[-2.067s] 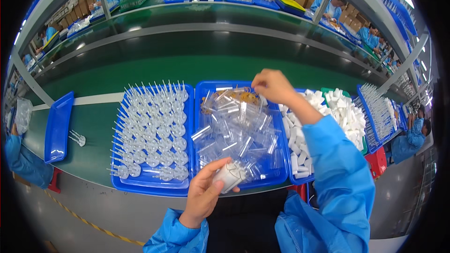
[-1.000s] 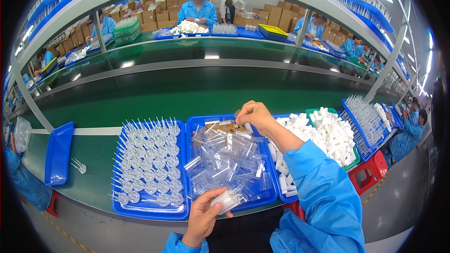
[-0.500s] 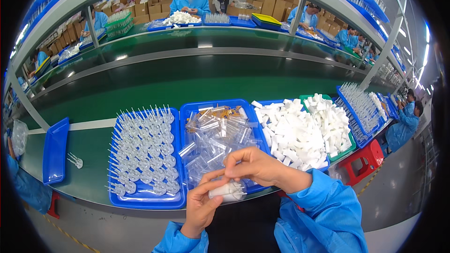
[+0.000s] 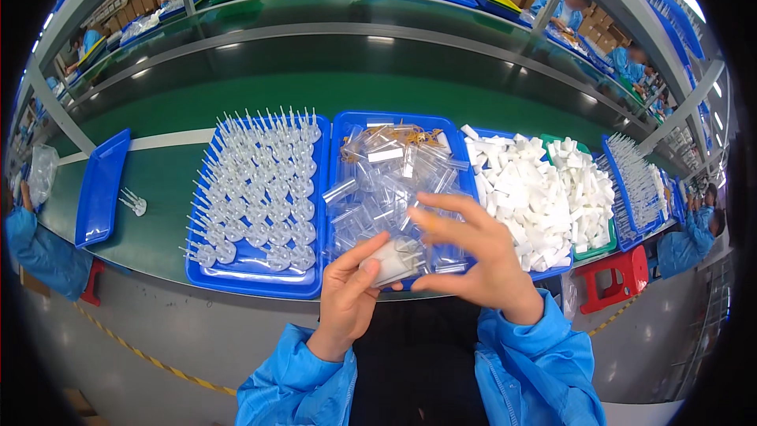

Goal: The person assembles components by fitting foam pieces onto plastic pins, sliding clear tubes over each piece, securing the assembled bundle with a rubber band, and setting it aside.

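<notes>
My left hand is closed round a white cylinder with a clear pronged end, held over the front edge of the middle blue tray. The prongs point right, toward my right hand. Its fingers are spread, thumb and forefinger wide apart on either side of the pronged end, gripping nothing. Beneath and beyond my hands, clear plastic tubes fill the middle tray in a loose heap, with some thin orange-brown strips at its far end.
Clear pronged parts stand in rows in a blue tray on the left; one pronged part lies beside a tilted blue tray. White cylinders are heaped on the right. A green conveyor runs behind; a red stool stands right.
My right hand has let go of the pronged end, moved right and spread its fingers. My left hand still holds the white cylinder. The view has tipped downward.
</notes>
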The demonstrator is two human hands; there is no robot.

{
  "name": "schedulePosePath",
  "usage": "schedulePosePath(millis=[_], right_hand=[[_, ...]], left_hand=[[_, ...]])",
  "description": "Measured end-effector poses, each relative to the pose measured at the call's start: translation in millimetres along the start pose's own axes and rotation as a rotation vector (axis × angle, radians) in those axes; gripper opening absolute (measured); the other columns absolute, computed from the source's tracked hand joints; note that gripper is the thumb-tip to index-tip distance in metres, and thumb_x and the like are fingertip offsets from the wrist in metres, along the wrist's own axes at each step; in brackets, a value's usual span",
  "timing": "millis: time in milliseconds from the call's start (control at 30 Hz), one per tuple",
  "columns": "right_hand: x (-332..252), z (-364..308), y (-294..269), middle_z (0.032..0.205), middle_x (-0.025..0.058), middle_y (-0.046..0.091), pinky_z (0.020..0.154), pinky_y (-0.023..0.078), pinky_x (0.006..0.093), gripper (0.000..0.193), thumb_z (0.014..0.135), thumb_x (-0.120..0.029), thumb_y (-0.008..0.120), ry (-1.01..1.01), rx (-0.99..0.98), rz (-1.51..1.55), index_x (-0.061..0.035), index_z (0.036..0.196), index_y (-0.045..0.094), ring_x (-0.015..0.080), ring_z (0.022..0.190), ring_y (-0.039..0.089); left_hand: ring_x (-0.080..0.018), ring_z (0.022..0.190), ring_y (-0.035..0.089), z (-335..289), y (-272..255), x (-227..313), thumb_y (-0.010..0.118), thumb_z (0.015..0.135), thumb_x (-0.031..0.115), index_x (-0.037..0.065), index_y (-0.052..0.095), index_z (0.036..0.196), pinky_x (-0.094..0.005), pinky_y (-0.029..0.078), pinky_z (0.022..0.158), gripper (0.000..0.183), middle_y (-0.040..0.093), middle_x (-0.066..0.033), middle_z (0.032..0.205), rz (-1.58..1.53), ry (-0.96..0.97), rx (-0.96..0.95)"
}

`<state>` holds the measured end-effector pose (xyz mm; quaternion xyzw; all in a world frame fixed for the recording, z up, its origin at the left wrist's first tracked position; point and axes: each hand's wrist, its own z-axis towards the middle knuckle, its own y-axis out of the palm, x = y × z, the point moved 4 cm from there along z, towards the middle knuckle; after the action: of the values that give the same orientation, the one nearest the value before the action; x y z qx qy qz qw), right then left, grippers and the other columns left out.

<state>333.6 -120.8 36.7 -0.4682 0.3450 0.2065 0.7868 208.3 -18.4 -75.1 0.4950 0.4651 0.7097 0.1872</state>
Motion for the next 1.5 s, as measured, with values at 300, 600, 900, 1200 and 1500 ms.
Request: schedulePosePath(millis=[300, 600, 900, 1200, 1500], right_hand=[[13, -3, 22, 0.093, 0.0043, 0.068, 0.092, 0.043, 0.0455, 0.039, 0.072, -0.025, 0.079, 0.061, -0.172, -0.103, -0.0106, 0.105, 0.063, 0.0188, 0.081, 0.068], [67, -47, 59, 0.075, 0.0078, 0.062, 0.080, 0.045, 0.0332, 0.025, 0.096, -0.014, 0.044, -0.056, -0.085, 1.832, 0.0013, 0.106, 0.061, 0.0103, 0.049, 0.048], [39, -29, 31, 0.151, 0.0221, 0.029, 0.056, 0.051, 0.0229, 0.061, 0.089, -0.002, 0.051, 0.232, -0.100, 1.139, -0.0002, 0.147, 0.029, 0.0209, 0.068, 0.066], [32, -38, 11, 0.135, 0.0314, 0.045, 0.049, 0.055, 0.0243, 0.037, 0.090, -0.002, 0.047, 0.127, -0.024, 1.033, 0.0099, 0.123, 0.056, 0.0330, 0.078, 0.071], [2, -5, 12, 0.131, 0.0152, 0.055, 0.076, 0.057, 0.0349, 0.058, 0.064, -0.011, 0.084, -0.148, 0.142, -0.135, -0.0018, 0.116, 0.060, 0.0328, 0.107, 0.063]], left_hand=[[-0.0273, 0.109, 0.061, 0, -17, -6, 0.061, 0.090, 0.009, -0.001, 0.056, 0.124, -0.0420, 0.051, 0.091, 0.036, 0.060, -0.0179, 0.122, 0.004, -0.044, -0.026], [-0.0322, 0.120, 0.052, 3, -9, -20, 0.068, 0.085, 0.014, 0.011, 0.052, 0.125, -0.0475, 0.043, 0.101, 0.043, 0.054, -0.0127, 0.130, -0.461, -0.083, -0.114], [-0.0288, 0.118, 0.054, 8, -9, -5, 0.072, 0.074, -0.009, 0.001, 0.062, 0.111, -0.0417, 0.045, 0.100, 0.039, 0.054, -0.0162, 0.123, 0.368, 0.425, -0.139], [-0.0276, 0.119, 0.052, 8, -17, 4, 0.070, 0.077, -0.008, 0.000, 0.062, 0.111, -0.0422, 0.043, 0.102, 0.036, 0.051, -0.0173, 0.128, 0.260, 0.444, 0.060], [-0.0248, 0.117, 0.053, 11, -7, 2, 0.069, 0.080, -0.005, -0.003, 0.061, 0.115, -0.0378, 0.042, 0.102, 0.035, 0.053, -0.0177, 0.126, 0.383, 0.324, 0.016]])
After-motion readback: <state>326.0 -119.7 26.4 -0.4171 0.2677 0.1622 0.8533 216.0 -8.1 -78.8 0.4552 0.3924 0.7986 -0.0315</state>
